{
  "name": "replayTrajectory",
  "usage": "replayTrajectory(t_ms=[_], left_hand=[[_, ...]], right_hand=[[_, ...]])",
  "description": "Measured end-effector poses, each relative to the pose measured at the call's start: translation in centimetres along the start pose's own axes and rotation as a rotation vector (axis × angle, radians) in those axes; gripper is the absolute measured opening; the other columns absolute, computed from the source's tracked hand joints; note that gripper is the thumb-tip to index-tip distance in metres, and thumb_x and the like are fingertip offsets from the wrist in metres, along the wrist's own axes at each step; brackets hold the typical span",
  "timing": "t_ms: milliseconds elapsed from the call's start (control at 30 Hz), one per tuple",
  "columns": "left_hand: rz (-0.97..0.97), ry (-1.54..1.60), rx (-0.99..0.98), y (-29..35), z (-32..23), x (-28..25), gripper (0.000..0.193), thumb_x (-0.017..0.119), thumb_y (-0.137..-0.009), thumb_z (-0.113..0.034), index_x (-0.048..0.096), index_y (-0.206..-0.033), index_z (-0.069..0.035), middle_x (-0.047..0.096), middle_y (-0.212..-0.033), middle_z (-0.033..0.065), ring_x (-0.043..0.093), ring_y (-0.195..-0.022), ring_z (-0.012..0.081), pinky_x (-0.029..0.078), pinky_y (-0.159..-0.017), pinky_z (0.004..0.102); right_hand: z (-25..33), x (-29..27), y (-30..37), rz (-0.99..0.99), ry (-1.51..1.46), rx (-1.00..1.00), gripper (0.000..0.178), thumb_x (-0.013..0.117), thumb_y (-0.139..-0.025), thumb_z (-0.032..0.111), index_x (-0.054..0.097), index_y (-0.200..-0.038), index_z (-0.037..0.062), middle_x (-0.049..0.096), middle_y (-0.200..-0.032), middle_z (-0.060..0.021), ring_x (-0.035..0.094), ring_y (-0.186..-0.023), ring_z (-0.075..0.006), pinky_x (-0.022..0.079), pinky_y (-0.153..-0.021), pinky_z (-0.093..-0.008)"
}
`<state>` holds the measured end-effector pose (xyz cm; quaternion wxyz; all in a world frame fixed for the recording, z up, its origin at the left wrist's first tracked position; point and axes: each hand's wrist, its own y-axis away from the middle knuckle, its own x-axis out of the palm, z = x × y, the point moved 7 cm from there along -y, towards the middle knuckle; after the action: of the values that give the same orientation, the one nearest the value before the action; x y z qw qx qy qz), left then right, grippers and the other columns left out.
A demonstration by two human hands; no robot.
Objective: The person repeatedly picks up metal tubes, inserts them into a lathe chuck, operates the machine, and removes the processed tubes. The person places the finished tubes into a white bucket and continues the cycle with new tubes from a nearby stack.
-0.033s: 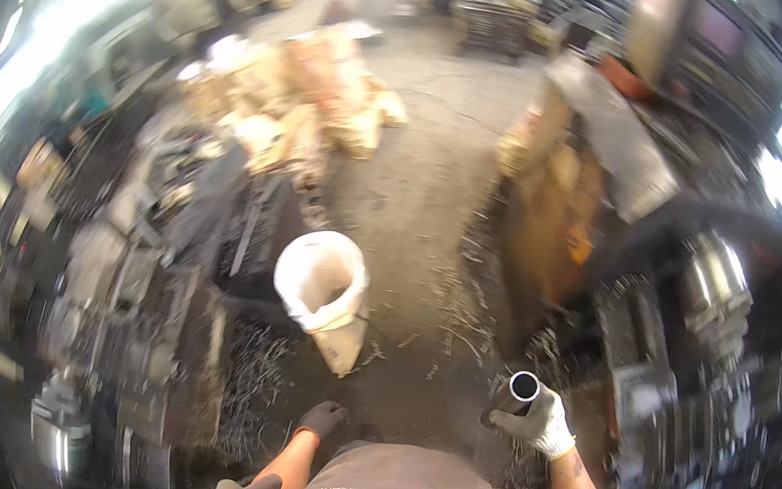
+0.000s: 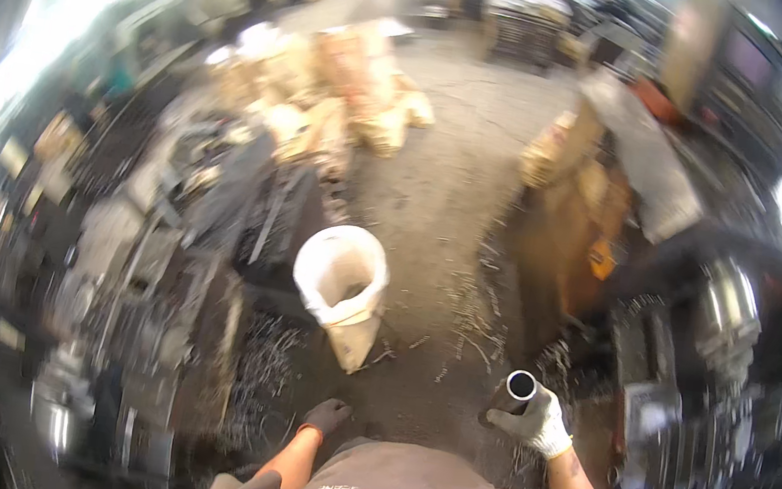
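Observation:
My right hand (image 2: 540, 424), in a white glove with grey fingers, is closed around a short metal tube (image 2: 502, 400). The tube's bright round rim and dark hollow end point up toward me. Low in front of my body hangs my left hand (image 2: 324, 418), in a dark glove with an orange cuff. Its fingers blend into the dark floor, so their pose is unclear, and I make out nothing in them. Ahead of that hand stands a white-lined bin or sack (image 2: 342, 276), its mouth open and some dark matter inside.
Metal shavings (image 2: 266, 368) lie along both sides of the floor aisle (image 2: 451, 183). Machinery with a shiny cylindrical chuck (image 2: 734, 301) lines the right. Dark machine parts (image 2: 277, 228) crowd the left. Tan sacks (image 2: 362, 68) are heaped farther ahead, and a rusty panel (image 2: 560, 229) stands at right.
The surroundings have shifted slightly to the right in view, as my head turned a little left. The tube stays in my right hand, and both hands keep nearly the same place.

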<state>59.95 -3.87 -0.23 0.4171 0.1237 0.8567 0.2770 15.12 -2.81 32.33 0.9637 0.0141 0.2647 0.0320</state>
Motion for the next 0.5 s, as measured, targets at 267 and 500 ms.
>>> replayTrajectory(t_ms=[267,500], left_hand=[[-0.098,0.108,-0.452,9.2,25.4,-1.0,0.05,0.059,-0.096,-0.042,0.077,-0.126,-0.007,0.07,-0.136,0.0257,0.065,-0.131,0.0424,0.051,-0.11,0.0506],[-0.844,0.44,-0.885,24.3,35.5,13.1,0.039,0.052,-0.105,-0.033,0.077,-0.124,-0.009,0.071,-0.136,0.0204,0.07,-0.123,0.0406,0.058,-0.099,0.0511]], right_hand=[[16.3,24.4,-11.3,0.705,0.085,-0.345,0.047,0.093,-0.075,0.028,0.072,-0.112,0.0076,0.076,-0.097,-0.0111,0.074,-0.087,-0.0246,0.059,-0.083,-0.0392],[28.0,41.6,-14.2,1.144,0.098,-0.559,0.038,0.091,-0.078,0.026,0.068,-0.103,0.0076,0.073,-0.089,-0.009,0.068,-0.083,-0.0214,0.055,-0.081,-0.0402]])
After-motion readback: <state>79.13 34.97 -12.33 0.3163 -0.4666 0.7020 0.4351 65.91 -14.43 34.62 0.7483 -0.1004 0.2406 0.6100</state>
